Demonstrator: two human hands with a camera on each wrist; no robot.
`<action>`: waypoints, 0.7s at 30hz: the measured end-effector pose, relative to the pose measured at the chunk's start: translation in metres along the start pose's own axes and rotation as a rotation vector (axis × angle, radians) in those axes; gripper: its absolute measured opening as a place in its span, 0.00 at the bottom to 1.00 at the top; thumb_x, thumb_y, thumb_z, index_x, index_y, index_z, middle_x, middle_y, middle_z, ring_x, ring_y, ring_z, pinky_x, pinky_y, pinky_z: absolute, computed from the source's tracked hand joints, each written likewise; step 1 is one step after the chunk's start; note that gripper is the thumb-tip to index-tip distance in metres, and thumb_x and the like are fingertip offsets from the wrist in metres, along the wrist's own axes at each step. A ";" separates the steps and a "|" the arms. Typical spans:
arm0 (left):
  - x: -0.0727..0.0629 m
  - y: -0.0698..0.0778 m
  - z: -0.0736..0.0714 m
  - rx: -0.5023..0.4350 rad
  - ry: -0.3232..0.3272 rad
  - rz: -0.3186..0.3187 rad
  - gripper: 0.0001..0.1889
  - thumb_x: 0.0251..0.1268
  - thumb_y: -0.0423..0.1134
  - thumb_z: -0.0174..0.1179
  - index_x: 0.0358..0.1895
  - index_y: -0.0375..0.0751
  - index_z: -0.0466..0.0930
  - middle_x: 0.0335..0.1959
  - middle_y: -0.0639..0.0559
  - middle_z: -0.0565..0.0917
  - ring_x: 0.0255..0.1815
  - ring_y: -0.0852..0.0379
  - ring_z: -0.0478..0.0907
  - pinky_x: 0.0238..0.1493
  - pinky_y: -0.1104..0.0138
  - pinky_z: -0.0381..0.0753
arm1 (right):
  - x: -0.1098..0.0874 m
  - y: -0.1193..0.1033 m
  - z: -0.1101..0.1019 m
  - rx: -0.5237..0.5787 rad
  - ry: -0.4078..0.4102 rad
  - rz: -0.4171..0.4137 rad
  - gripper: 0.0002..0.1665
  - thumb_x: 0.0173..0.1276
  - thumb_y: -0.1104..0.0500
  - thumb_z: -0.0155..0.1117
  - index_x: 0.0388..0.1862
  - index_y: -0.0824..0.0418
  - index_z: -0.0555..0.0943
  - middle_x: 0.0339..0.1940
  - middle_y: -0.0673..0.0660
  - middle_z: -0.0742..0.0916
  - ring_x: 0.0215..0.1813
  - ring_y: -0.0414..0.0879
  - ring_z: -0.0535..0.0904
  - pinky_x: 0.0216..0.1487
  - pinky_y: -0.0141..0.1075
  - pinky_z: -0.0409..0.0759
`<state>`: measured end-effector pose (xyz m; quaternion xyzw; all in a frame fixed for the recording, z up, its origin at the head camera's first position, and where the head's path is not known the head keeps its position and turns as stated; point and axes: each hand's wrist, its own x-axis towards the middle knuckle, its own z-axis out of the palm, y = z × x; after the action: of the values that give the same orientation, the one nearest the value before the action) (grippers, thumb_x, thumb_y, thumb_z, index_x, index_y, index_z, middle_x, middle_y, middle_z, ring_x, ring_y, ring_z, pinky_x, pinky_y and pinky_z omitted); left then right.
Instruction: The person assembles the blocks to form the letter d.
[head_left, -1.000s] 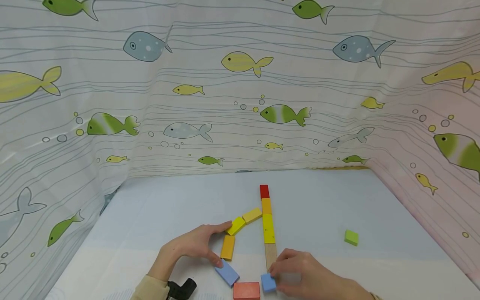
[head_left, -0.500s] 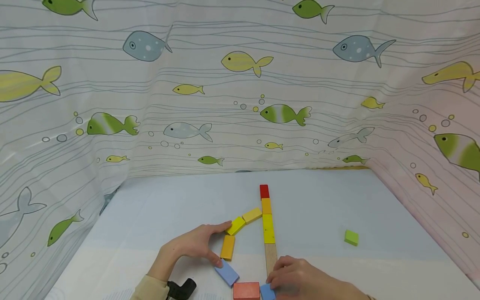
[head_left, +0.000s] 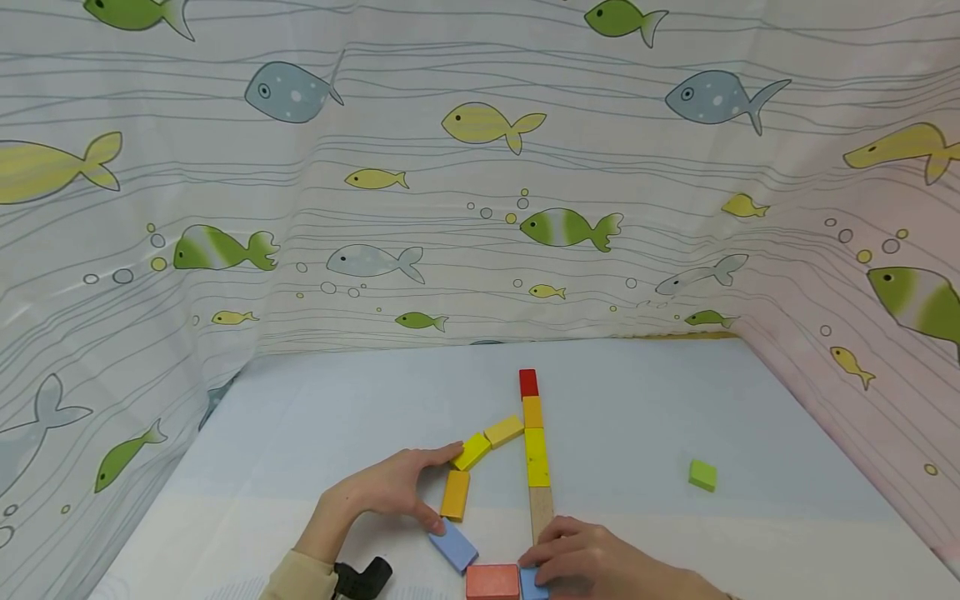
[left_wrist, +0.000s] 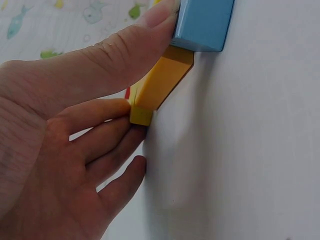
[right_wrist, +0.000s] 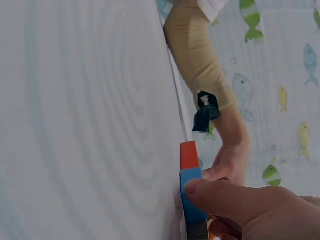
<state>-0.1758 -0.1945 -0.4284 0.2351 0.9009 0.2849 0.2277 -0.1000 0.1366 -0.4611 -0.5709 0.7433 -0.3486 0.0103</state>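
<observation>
My right hand (head_left: 600, 562) pinches a small blue block (head_left: 531, 583); its thumb lies along the side of that block (right_wrist: 192, 202) in the right wrist view. The block stands end to end with a coral-red block (head_left: 492, 582). My left hand (head_left: 386, 487) is spread with fingers mostly straight. Its thumb touches a longer blue block (head_left: 454, 547), and its fingertips rest at a yellow block (head_left: 472, 452). An orange block (head_left: 455, 495) lies between these two. A pale yellow block (head_left: 504, 431) carries the curve on to a straight row.
The straight row runs back through a plain wood block (head_left: 541, 507), a bright yellow block (head_left: 537, 457), an orange-yellow block (head_left: 532, 412) and a red block (head_left: 528, 382). A green block (head_left: 702, 475) lies apart at right. A fish-print curtain (head_left: 465, 217) surrounds the table.
My right hand has drawn the small blue block toward me, from beside the wood block's near end to the coral-red block's right side. The left hand has stayed in place.
</observation>
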 end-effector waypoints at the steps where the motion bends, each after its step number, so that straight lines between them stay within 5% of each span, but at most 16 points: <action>1: 0.000 0.000 0.000 -0.002 0.000 0.001 0.53 0.42 0.52 0.81 0.77 0.51 0.63 0.75 0.56 0.68 0.76 0.46 0.63 0.73 0.42 0.64 | 0.000 0.000 0.001 -0.002 0.007 -0.007 0.14 0.71 0.61 0.65 0.54 0.55 0.85 0.55 0.48 0.87 0.54 0.39 0.78 0.53 0.22 0.79; 6: 0.000 0.000 0.000 -0.012 -0.002 0.000 0.53 0.42 0.52 0.81 0.77 0.51 0.63 0.75 0.56 0.68 0.76 0.46 0.63 0.73 0.42 0.63 | 0.000 0.003 0.004 -0.019 0.034 -0.028 0.14 0.70 0.62 0.66 0.54 0.55 0.84 0.53 0.49 0.88 0.54 0.39 0.78 0.53 0.23 0.79; 21: 0.000 -0.001 0.000 -0.019 -0.011 0.007 0.53 0.43 0.53 0.80 0.77 0.51 0.63 0.75 0.56 0.68 0.76 0.47 0.63 0.73 0.43 0.64 | 0.000 0.002 0.006 0.105 0.057 0.076 0.15 0.71 0.61 0.66 0.55 0.58 0.84 0.51 0.49 0.88 0.53 0.38 0.78 0.51 0.27 0.83</action>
<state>-0.1763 -0.1950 -0.4286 0.2376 0.8961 0.2930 0.2338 -0.0990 0.1338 -0.4666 -0.5306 0.7452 -0.4027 0.0322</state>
